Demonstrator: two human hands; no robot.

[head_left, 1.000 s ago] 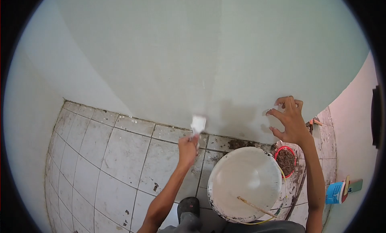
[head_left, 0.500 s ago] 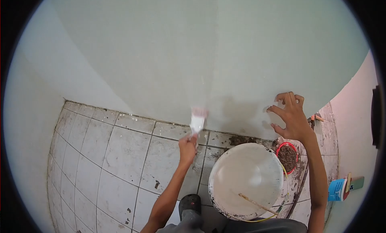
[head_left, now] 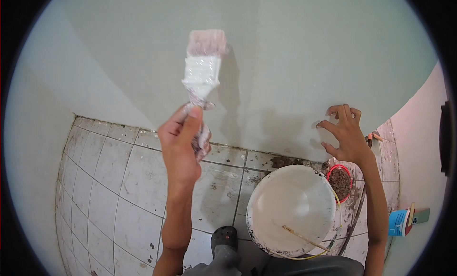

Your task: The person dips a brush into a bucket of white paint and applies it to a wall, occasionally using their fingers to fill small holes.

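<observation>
My left hand (head_left: 183, 138) is closed around the handle of a flat paintbrush (head_left: 204, 71), raised in front of the wall with its bristles up. White paint coats the ferrule, and the bristles look pinkish. The brush casts a shadow on the pale grey-green wall (head_left: 290, 61). My right hand (head_left: 343, 133) has its fingers spread and bent, held at the lower wall with nothing in it. Below and left of that hand stands a white bucket (head_left: 254, 214) of whitish paint, its rim splattered. A thin wooden stick (head_left: 304, 238) rests in the bucket, leaning on the near rim.
A red-rimmed container (head_left: 340, 183) of brown, crumbly material stands right of the bucket. Farther right are a blue tub (head_left: 399, 223) and a greenish phone-like object (head_left: 422, 216). Stained tiles (head_left: 143, 180) cover the floor. My shoe (head_left: 224, 238) is beside the bucket.
My left hand has lifted the paintbrush from the base of the wall, up and to the left, closer to the camera. My right hand has hardly moved.
</observation>
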